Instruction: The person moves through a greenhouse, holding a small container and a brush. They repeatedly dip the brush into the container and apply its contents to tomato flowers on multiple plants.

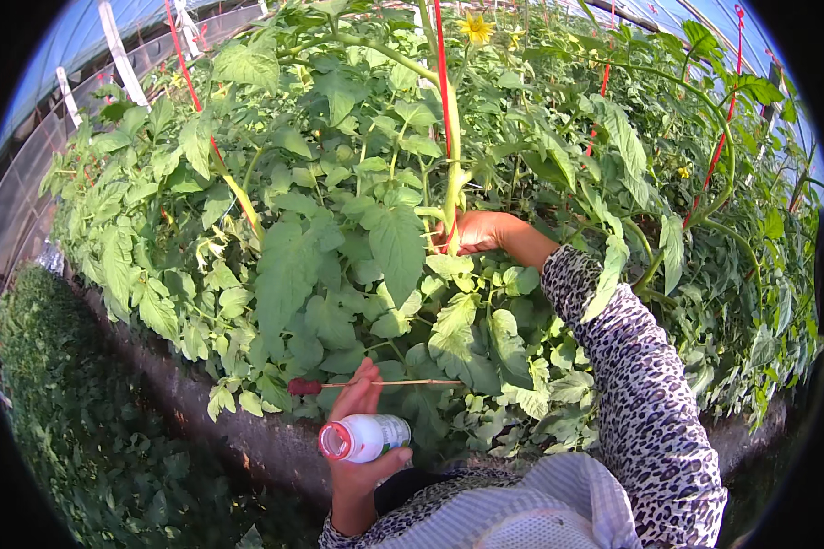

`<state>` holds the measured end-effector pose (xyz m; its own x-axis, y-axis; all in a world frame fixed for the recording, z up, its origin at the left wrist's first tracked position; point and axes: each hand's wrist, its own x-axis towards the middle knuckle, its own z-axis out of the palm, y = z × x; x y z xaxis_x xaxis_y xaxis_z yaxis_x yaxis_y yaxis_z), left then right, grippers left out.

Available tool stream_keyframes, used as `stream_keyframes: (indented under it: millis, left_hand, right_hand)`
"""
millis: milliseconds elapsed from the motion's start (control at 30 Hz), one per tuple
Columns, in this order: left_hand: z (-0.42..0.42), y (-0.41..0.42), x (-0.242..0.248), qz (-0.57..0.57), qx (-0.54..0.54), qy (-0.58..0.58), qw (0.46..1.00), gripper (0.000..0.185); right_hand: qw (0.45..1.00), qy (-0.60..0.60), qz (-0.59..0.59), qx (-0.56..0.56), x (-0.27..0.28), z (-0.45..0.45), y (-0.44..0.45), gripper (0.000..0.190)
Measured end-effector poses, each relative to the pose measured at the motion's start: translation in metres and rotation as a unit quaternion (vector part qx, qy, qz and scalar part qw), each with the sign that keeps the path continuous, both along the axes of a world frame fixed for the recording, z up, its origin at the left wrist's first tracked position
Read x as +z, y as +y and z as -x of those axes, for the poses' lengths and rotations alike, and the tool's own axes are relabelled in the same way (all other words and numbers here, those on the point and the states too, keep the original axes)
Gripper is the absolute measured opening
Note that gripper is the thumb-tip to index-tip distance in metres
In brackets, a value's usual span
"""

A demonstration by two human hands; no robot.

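My left hand [360, 439], low in the view, holds a small white plastic bottle [378, 436] with an uncapped, red-stained mouth facing left. Between the fingers of the same hand lies a thin wooden stick [412, 382], its left end wrapped in a dark red swab [305, 387]. My right hand [477, 233] reaches in behind a thick tomato stem [453, 165], where a red string [443, 82] runs down along it. Stem and leaves cover its fingertips, so what they touch or grip is hidden.
Dense tomato foliage [391, 247] surrounds the stem. More red strings [187, 65] rise beside other stems. A yellow flower [476, 29] stands at the top. A low wall edge [213, 418] curves below the plants, with darker greenery [110, 439] at lower left.
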<state>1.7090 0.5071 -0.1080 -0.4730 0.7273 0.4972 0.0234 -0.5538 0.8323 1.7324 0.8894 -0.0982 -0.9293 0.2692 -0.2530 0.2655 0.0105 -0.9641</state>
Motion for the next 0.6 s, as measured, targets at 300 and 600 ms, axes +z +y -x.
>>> stream_keyframes:
  millis: [300,600]
  left_hand:
    - [0.000,0.001,0.001,-0.002,0.012,0.006,1.000,0.084]
    - [-0.002,-0.006,0.008,-0.004,0.018,0.036,0.999,0.088]
  right_hand:
    - [0.957,-0.027,-0.283,0.061,-0.015,0.002,-0.001,0.011]
    - [0.947,0.145,-0.093,-0.273,0.055,-0.059,-0.046,0.024]
